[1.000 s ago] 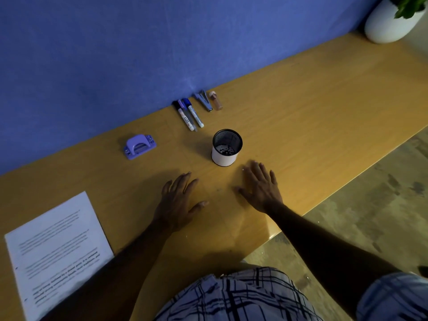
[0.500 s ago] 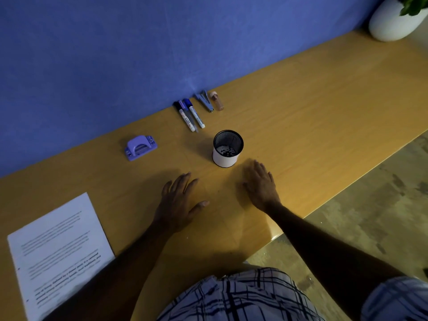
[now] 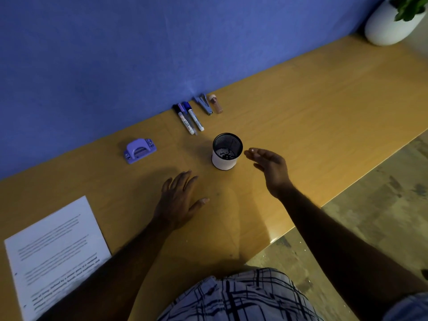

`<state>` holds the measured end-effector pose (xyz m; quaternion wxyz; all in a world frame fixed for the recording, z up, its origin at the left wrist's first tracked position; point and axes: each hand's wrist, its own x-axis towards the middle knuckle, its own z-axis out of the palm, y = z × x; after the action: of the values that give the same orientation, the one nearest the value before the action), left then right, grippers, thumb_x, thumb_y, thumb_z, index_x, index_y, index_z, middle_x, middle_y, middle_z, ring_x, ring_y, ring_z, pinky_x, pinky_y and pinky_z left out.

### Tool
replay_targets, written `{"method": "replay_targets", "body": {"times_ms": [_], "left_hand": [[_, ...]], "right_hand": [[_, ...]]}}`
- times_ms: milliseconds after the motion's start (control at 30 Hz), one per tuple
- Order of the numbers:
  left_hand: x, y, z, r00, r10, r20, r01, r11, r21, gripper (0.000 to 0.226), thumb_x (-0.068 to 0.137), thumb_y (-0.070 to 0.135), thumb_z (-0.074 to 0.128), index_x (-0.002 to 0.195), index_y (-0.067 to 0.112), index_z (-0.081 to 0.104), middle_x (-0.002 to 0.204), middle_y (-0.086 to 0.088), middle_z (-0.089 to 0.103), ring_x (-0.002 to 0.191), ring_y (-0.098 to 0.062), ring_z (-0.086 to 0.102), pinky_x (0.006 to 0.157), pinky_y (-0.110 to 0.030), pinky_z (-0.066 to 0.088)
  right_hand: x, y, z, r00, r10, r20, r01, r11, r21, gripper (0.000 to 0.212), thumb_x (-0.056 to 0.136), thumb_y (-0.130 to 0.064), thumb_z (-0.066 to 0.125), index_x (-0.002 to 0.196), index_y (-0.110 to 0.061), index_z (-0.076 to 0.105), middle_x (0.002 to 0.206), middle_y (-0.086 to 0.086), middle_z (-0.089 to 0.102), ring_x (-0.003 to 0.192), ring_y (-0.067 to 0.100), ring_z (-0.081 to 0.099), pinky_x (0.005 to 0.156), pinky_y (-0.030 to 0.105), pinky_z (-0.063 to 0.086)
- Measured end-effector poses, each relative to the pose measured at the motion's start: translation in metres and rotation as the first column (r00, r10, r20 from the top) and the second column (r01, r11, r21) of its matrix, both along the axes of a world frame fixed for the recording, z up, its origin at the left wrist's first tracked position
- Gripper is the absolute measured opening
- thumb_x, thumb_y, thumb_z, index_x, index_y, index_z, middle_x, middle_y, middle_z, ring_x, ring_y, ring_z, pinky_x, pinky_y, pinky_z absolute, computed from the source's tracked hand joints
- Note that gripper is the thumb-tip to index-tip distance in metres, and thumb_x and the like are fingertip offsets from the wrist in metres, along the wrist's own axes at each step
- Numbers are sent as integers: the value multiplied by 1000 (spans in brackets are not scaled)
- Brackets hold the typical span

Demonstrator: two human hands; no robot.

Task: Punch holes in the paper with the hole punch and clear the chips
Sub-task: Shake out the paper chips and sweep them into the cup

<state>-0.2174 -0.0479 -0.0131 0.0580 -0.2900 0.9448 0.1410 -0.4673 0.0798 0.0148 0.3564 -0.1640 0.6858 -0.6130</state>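
Note:
My left hand [image 3: 178, 200] lies flat on the wooden desk [image 3: 324, 107], fingers spread. My right hand [image 3: 268, 165] hovers above the desk just right of the white mesh-rimmed cup [image 3: 225, 162], fingers stretched toward its rim. A small white paper chip [image 3: 252, 150] sits on a fingertip. Light chips lie in the bottom of the cup. The purple hole punch [image 3: 139, 150] stands alone at the back left by the wall. The printed paper sheet [image 3: 53, 251] lies at the front left, with punched holes along its left edge.
Markers [image 3: 191, 119], a stapler-like tool [image 3: 203, 104] and a small tube [image 3: 216, 104] lie against the blue wall [image 3: 162, 42]. A white plant pot [image 3: 389, 26] stands at the far right. The desk's front edge runs diagonally on the right, above the floor.
My right hand has lifted off the desk and moved up to the right side of the cup, now with a chip on a fingertip. The left hand stayed flat in place.

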Motion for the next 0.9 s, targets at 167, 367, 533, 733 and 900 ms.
{"method": "replay_targets", "body": {"times_ms": [167, 367, 533, 733, 900], "left_hand": [[3, -5, 3, 1000, 12, -6, -12, 1000, 3, 85, 86, 72, 17, 147, 16, 35, 157, -9, 32, 145, -24, 30, 116, -48, 23], [10, -7, 2, 999, 42, -16, -42, 999, 20, 83, 86, 70, 21, 143, 14, 42, 153, -11, 40, 141, -26, 37, 113, -48, 29], [22, -6, -1, 998, 67, 14, -67, 997, 28, 87, 85, 72, 16, 146, 14, 39, 155, -11, 36, 142, -25, 34, 115, -46, 27], [54, -6, 0, 993, 120, -5, -119, 990, 71, 89, 82, 74, 17, 147, 16, 38, 156, -8, 35, 144, -23, 31, 117, -44, 22], [94, -1, -6, 984, 175, 29, -177, 981, 86, 93, 82, 79, 19, 145, 14, 42, 155, -9, 36, 143, -25, 33, 116, -46, 24]], "right_hand": [[-8, -30, 23, 822, 158, -547, -111, 987, 119, 16, 94, -12, 62, 102, -7, 75, 101, 4, 75, 90, 11, 69, 76, 26, 54], [-21, -54, 35, 620, 243, -746, -80, 965, 249, 10, 84, -16, 74, 93, -11, 74, 96, 6, 72, 84, 18, 67, 70, 30, 54], [-26, -59, 41, 414, 517, -749, -207, 855, 476, 24, 88, -2, 60, 107, -10, 74, 109, 10, 72, 98, 28, 64, 82, 42, 52], [1, -44, 47, 397, 388, -832, -243, 918, 313, 20, 86, 4, 58, 99, -4, 71, 101, 13, 71, 90, 28, 64, 78, 40, 53], [42, -26, 33, 316, 382, -869, -334, 902, 275, 17, 89, -8, 65, 104, -7, 70, 103, 7, 70, 94, 19, 60, 80, 25, 43]]}}
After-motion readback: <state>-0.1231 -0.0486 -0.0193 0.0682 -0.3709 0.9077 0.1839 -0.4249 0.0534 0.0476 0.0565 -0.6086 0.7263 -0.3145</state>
